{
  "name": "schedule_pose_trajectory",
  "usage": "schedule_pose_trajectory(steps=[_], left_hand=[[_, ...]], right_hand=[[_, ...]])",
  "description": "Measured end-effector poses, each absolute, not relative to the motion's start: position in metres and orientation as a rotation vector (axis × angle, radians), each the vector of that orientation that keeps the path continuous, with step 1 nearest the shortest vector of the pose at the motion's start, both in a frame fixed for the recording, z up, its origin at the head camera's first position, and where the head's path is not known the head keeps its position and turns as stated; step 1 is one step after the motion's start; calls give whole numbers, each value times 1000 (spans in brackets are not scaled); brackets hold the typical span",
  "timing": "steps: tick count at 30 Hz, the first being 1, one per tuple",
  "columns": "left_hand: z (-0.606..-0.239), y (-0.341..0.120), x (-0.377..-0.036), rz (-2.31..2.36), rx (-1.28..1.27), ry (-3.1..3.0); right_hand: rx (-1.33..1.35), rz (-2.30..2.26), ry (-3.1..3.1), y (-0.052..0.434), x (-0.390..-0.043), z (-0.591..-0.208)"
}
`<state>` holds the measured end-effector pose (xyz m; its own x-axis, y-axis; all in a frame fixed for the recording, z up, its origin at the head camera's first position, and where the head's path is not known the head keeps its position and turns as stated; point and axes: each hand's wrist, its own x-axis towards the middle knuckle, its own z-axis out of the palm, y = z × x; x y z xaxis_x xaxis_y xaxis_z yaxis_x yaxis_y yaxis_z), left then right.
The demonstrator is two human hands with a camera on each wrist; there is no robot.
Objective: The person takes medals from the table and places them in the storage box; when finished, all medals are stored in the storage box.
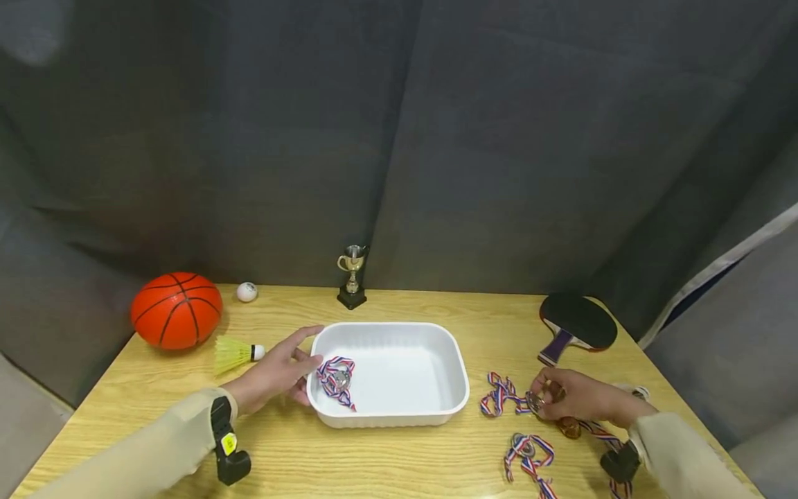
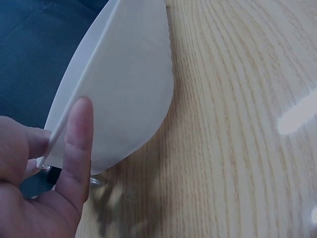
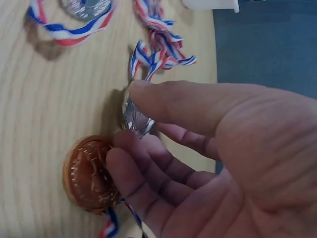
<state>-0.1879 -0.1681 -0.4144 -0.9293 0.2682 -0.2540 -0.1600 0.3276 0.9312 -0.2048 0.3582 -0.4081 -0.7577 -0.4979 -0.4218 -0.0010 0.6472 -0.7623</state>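
My left hand (image 1: 274,373) grips the left rim of a white plastic tray (image 1: 399,420), thumb on one side of the wall and fingers on the other. Inside that tray, at its left end, lies a silver medal (image 1: 340,380) on a red, white and blue ribbon. On the right, my right hand (image 1: 586,396) pinches another silver medal (image 3: 136,118) by its edges, its ribbon (image 3: 161,52) trailing over the table. A bronze medal (image 3: 89,174) lies right beside the fingers. Nearer the front is one more silver medal (image 1: 522,445) with a bunched ribbon.
An orange-red basketball (image 1: 177,310), a white ball (image 1: 246,292) and a yellow shuttlecock (image 1: 233,354) are at the left. Behind the tray stands a small trophy cup (image 1: 352,277). A table tennis bat (image 1: 580,321) lies back right, before a dark curtain (image 1: 399,138).
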Motion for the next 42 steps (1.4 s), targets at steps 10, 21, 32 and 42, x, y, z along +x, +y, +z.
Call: schedule_pose_trajectory(steps=[10, 21, 32, 42], left_hand=[[-415, -168, -188, 1636, 95, 2220], [-414, -167, -187, 1646, 88, 2207], [-414, -167, -187, 1653, 71, 2225], [-415, -167, -187, 1648, 58, 2236]], right_hand=[[-379, -902, 2476, 355, -202, -421], [-278, -1046, 2406, 352, -197, -418], [-344, -1321, 2131, 360, -204, -417], [-429, -1459, 2164, 350, -211, -391]])
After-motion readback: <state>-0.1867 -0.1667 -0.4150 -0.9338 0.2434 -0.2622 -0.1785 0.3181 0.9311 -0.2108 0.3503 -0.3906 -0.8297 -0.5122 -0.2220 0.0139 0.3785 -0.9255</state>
